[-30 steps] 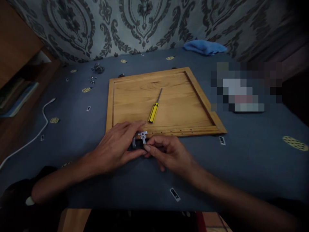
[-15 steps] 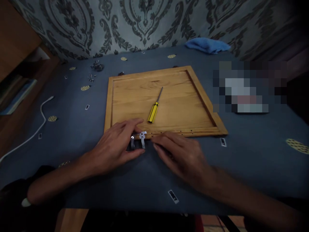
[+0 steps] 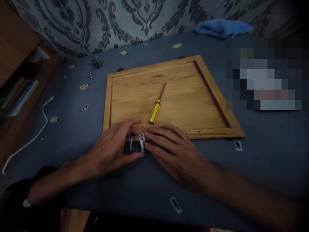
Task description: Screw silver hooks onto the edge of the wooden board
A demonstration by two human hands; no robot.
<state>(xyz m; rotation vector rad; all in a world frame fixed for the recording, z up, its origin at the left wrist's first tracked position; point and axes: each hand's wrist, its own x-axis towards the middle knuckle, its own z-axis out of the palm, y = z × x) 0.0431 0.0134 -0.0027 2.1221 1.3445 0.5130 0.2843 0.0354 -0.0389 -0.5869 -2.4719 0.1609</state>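
Note:
My left hand (image 3: 112, 146) curves around the silvery metal bracket (image 3: 142, 141) at the near edge of a framed wooden panel (image 3: 234, 129). Its thumb lies along the bracket's lower end, and its fingers rest above on the wood. A second upright metal arm (image 3: 131, 144) with a screw head stands inside that grasp. From the right, my right hand (image 3: 175, 151) brings its fingertips against the bracket, the fingers close together. What lies under its palm is hidden. A yellow-handled screwdriver (image 3: 154, 111) rests on the panel, tip pointing away from me.
Small screws (image 3: 90, 75) and a tangle of dark metal parts (image 3: 96, 62) lie at the back left. A white cable (image 3: 29, 140) runs along the left side. A blue cloth (image 3: 223, 28) sits by the wall, with a blurred-out object (image 3: 263, 79) below it.
My right hand has moved left onto the bracket, its fingers straighter than before. The bracket's top plate has turned. My left hand stays around it. The view has shifted slightly.

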